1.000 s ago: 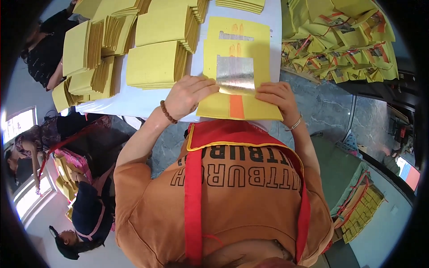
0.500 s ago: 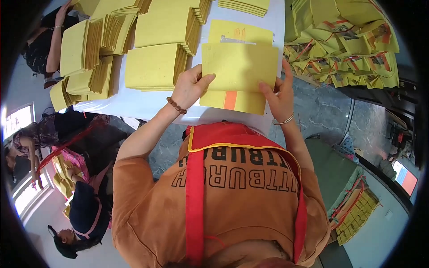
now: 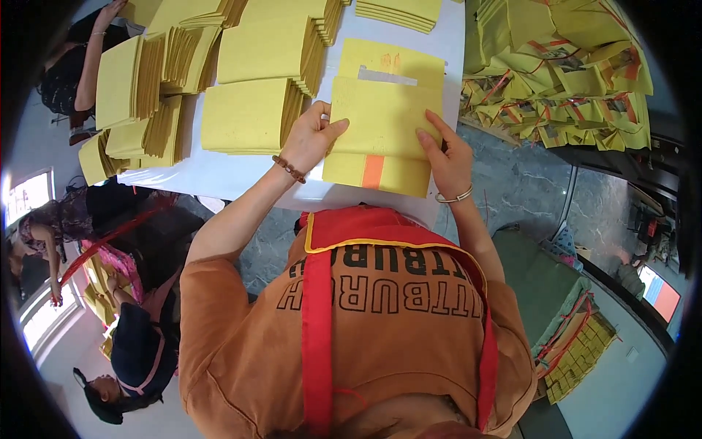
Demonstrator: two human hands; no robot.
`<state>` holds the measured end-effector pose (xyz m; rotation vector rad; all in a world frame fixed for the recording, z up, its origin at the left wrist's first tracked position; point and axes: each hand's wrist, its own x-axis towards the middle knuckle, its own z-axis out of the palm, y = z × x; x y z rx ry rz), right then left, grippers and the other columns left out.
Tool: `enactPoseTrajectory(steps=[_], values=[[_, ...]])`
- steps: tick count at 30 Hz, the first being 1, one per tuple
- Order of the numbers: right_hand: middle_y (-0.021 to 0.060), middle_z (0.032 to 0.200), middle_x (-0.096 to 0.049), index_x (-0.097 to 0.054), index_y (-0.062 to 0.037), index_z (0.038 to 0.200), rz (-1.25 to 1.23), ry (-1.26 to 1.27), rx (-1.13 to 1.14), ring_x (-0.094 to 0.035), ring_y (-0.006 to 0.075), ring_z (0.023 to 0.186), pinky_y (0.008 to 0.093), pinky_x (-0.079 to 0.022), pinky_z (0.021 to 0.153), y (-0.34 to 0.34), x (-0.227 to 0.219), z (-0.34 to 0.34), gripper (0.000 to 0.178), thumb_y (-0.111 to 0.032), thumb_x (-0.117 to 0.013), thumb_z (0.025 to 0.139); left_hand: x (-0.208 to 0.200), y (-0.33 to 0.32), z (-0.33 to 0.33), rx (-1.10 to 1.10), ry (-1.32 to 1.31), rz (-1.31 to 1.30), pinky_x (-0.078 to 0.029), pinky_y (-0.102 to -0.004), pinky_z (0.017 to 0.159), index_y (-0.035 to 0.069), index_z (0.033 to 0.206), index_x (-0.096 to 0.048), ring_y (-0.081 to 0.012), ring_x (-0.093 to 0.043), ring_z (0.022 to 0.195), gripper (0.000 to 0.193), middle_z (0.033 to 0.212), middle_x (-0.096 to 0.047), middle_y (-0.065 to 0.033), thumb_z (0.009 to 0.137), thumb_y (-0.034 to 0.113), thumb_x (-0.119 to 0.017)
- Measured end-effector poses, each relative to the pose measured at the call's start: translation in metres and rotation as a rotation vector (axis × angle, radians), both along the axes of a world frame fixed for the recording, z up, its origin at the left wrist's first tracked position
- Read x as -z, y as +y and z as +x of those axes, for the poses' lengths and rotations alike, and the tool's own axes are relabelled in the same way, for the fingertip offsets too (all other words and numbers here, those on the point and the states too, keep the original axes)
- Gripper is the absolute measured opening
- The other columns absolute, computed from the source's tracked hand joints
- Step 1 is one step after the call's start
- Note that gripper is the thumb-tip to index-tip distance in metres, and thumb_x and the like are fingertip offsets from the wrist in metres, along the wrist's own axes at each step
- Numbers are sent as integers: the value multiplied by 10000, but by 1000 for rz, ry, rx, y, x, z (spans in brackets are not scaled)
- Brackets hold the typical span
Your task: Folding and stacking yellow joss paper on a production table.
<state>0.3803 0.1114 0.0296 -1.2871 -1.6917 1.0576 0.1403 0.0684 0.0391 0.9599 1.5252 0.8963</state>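
In front of me a folded yellow paper sheet (image 3: 384,106) lies over other yellow paper. Below it shows a flap with an orange stripe (image 3: 372,173), and above it an upper part with small reddish print (image 3: 391,61). My left hand (image 3: 313,135) pinches the sheet's left edge, thumb on top and fingers curled at the side. At the right edge my right hand (image 3: 447,157) rests with index finger and thumb apart, their tips on the paper. Close to my left hand stands a stack of folded yellow paper (image 3: 245,117).
More yellow stacks (image 3: 263,47) fill the left and far side of the white table (image 3: 241,175). Bundles of yellow paper with red ties (image 3: 556,73) stand at the right. A green padded cover (image 3: 537,285) lies lower right. Co-workers (image 3: 139,336) are at the left.
The upper sheet has come down lower and flatter over the paper beneath. My right hand has shifted left and inward, its index finger now lying on the sheet. My left hand stays at the left edge.
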Motion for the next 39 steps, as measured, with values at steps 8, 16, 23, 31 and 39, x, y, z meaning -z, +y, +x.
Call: enactPoseTrajectory(steps=[8, 16, 23, 31, 39], values=[[57, 884, -654, -592, -11, 1155, -55, -134, -24, -510, 31, 663, 192, -432, 585, -2, -4, 0, 359, -111, -642, 814, -1, 3, 0, -47, -22, -42, -361, -226, 448, 24, 1043, -410, -59, -482, 516, 351, 639, -550, -21, 817, 151, -647], [58, 836, -649, -614, -19, 1107, 99, -110, -25, -495, 49, 611, 200, -421, 562, -4, 0, -1, 313, -105, -636, 807, -5, 0, 4, -76, 48, -2, -377, -243, 452, 24, 1138, -372, -77, -493, 519, 457, 630, -548, -30, 813, 170, -658], [90, 878, -651, -616, -29, 1100, 88, -127, -15, -554, 78, 653, 225, -449, 596, -3, 1, -1, 306, -112, -633, 806, -39, -5, 17, 192, 1073, 598, -427, -369, 801, 45, 1177, -478, -259, -543, 998, 434, 1072, -577, -118, 834, 267, -623], [90, 817, -643, -621, -28, 1086, 135, -90, -10, -543, 73, 611, 228, -439, 558, -4, -1, -1, 290, -120, -632, 812, -3, 15, 58, 495, 1190, 674, -242, -494, 1004, 123, 1293, -439, -331, -319, 1254, 587, 1352, -376, -153, 845, 496, -507], [109, 1409, -332, -471, -151, 1260, 654, -658, -260, -316, 295, 1291, 607, -170, 1008, -9, -31, -11, 528, -373, -607, 801, -1, 15, 56, 531, 1160, 620, -195, -537, 1024, 111, 1307, -430, -347, -273, 1284, 629, 1376, -348, -156, 829, 514, -505]])
